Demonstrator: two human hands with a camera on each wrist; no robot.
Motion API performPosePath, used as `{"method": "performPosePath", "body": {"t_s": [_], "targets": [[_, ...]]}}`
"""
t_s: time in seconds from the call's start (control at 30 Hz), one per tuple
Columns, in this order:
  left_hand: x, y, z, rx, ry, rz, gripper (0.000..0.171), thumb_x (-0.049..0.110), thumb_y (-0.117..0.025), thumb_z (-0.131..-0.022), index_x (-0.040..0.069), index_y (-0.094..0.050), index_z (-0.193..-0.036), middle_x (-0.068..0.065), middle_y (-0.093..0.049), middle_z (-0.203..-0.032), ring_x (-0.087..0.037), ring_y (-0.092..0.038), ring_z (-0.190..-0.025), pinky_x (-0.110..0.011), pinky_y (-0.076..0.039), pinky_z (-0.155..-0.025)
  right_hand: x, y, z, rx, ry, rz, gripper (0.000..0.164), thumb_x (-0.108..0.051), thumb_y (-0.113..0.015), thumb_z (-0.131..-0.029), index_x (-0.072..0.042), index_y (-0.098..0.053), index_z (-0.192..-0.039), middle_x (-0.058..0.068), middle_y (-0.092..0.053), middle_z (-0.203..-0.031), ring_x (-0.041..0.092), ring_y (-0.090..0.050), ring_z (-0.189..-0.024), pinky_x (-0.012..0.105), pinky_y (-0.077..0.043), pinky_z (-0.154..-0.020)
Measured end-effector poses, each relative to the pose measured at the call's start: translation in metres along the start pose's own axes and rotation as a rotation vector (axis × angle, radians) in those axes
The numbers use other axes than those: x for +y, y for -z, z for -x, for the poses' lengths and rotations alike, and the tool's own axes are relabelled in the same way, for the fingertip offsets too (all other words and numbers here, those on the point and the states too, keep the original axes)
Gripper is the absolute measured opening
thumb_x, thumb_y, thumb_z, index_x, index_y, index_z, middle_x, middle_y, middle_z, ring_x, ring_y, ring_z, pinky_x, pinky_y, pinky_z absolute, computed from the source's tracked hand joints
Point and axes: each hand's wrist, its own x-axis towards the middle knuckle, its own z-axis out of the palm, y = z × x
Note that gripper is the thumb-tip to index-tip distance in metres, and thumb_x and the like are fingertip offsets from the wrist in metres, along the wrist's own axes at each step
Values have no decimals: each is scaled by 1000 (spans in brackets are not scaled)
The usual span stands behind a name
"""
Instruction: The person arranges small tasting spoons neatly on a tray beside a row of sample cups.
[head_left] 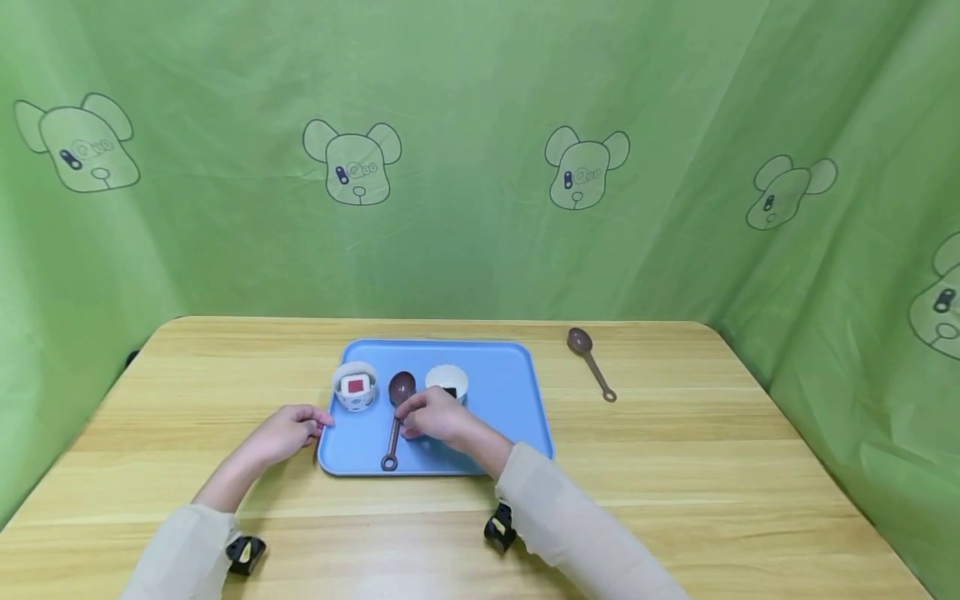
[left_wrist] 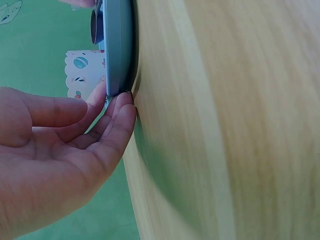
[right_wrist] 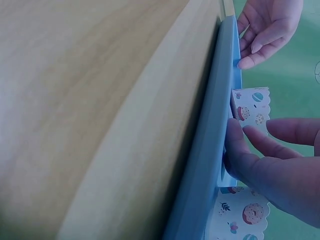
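Pale sleeves [head_left: 592, 527] lie nearest; ahead of them, my right fingers [head_left: 415, 403] are loosely parted beside the handle of the brown spoon [head_left: 402, 388], contact uncertain. My left fingers [head_left: 317, 412] touch the rim of the blue tray [head_left: 502, 400], relaxed. Spoon position: on the tray, between two paper cups [head_left: 355, 403]. Recommended: steady the tray, handle the spoon lightly, avoid brushing either cup. Beyond, a second spoon [head_left: 592, 364] rests on the wood-grain surface [head_left: 675, 467], backed by green curtain [head_left: 480, 267] bearing cartoon heads.
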Motion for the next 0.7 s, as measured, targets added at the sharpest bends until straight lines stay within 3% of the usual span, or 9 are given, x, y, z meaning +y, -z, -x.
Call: {"method": "performPosePath", "body": {"t_s": [0.33,0.7], "targets": [[-1,-1,-1,0,-5,-8,27,-8,-32,-88,-16,-54,-101,-20,-56,-97,-24,-53,-87,-36,-47,-76,-2,8,3,-48,11,-23,24,14,-48,-81,14,-61,-101,19,-58,-94,30,-62,-78,33,-52,-72],[-2,-1,-1,2,-6,-9,27,-9,-33,-87,-16,-54,-101,-20,-56,-97,-23,-53,-86,-36,-47,-76,-9,18,7,-115,55,-54,23,13,-49,-81,16,-59,-102,25,-58,-98,36,-61,-83,35,-52,-75]]}}
